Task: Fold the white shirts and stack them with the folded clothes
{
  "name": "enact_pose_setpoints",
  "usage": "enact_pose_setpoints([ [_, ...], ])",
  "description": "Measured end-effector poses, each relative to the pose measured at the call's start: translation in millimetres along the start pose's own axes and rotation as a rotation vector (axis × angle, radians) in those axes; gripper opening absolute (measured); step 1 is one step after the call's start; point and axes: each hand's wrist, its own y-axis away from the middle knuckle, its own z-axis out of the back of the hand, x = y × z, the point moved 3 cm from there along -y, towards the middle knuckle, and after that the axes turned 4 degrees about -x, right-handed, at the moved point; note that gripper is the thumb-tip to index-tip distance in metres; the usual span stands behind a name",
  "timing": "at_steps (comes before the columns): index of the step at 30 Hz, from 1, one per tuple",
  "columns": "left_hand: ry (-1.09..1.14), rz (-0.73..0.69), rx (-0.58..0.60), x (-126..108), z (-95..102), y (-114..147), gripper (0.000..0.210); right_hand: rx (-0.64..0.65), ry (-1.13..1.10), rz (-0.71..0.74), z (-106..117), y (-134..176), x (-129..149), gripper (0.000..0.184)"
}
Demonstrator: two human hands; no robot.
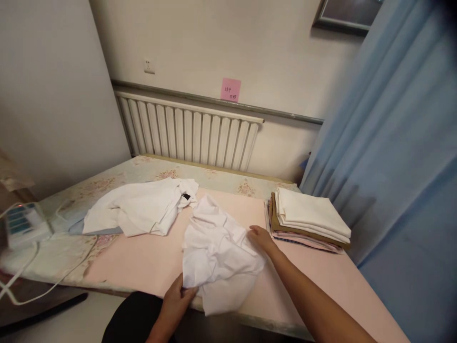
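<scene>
A crumpled white garment (pixel 223 243) lies in front of me on the pink sheet, its near end hanging over the table's front edge. My left hand (pixel 178 297) grips its near left corner between thumb and fingers. At its right side, my right hand (pixel 262 239) has its fingers closed against the cloth's edge; the fingertips are partly hidden. To the left rests a pile of white shirts (pixel 139 209) with a small black patch showing. A stack of folded cloths (pixel 310 214), white on top and brown and pink beneath, sits to the right of my right hand.
A pink sheet (pixel 143 262) covers part of the flowered tablecloth (pixel 107 181). At the left stands a power strip (pixel 26 226) with white cables. A radiator (pixel 189 133) is behind the table; a blue curtain (pixel 392 166) hangs at the right. A pink note (pixel 230 89) is on the wall.
</scene>
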Motion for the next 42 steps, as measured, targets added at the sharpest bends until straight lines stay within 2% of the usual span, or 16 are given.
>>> enact_pose_setpoints([
  [4,-0.107,-0.017,-0.017,4.6,-4.1,-0.4,0.043,0.006,0.077,-0.004,0.7,35.1,-28.8,0.029],
  [7,-0.193,-0.106,-0.051,0.5,-3.8,-0.4,0.032,-0.044,0.116,0.012,-0.8,56.9,-36.2,0.032],
  [9,-0.259,-0.175,-0.064,-8.4,-0.9,-0.6,0.028,-0.117,0.159,0.104,-3.8,75.5,-34.3,0.038],
  [12,-0.402,-0.293,-0.078,-34.0,6.3,-3.3,0.024,-0.213,0.225,0.374,-19.5,114.1,-23.1,0.041],
  [15,-0.538,-0.407,-0.114,-70.5,10.7,-10.0,0.021,-0.077,0.200,0.536,-49.2,151.8,-10.7,0.045],
  [17,-0.570,-0.472,-0.062,-94.8,5.9,-15.2,0.019,0.007,0.166,0.566,-66.1,166.1,-1.2,0.059],
  [19,-0.569,-0.519,0.044,-114.4,-4.8,-19.3,0.015,0.027,0.137,0.576,-76.2,168.0,10.2,0.071],
  [21,-0.547,-0.568,0.150,-127.6,-17.4,-21.7,0.016,0.036,0.127,0.583,-81.4,158.6,22.1,0.074],
  [24,-0.518,-0.623,0.243,-131.2,-28.7,-25.2,0.017,0.063,0.156,0.542,-85.0,132.5,35.4,0.054],
  [26,-0.497,-0.578,0.180,-121.6,-24.3,-30.4,0.013,0.062,0.176,0.467,-85.3,114.3,39.2,0.032],
  [29,-0.414,-0.423,-0.044,-92.4,-2.2,-38.1,0.019,0.040,0.172,0.376,-85.3,96.5,38.4,0.026],
  [32,-0.315,-0.101,-0.201,-52.2,20.6,-38.2,0.032,0.061,0.163,0.369,-89.5,94.4,33.3,0.023],
  [35,-0.257,0.170,-0.195,-21.7,26.9,-30.2,0.031,0.078,0.171,0.382,-97.3,104.9,27.3,0.016],
  [37,-0.224,0.229,-0.164,-13.3,22.5,-25.2,0.027,0.055,0.207,0.453,-103.5,116.1,27.4,0.020],
  [40,-0.149,0.295,-0.115,-10.4,10.8,-20.8,0.021,0.022,0.302,0.607,-116.4,130.2,34.3,0.047],
  [42,-0.096,0.330,-0.092,-11.0,3.6,-19.3,0.019,0.020,0.349,0.622,-126.4,130.9,39.6,0.048],
])
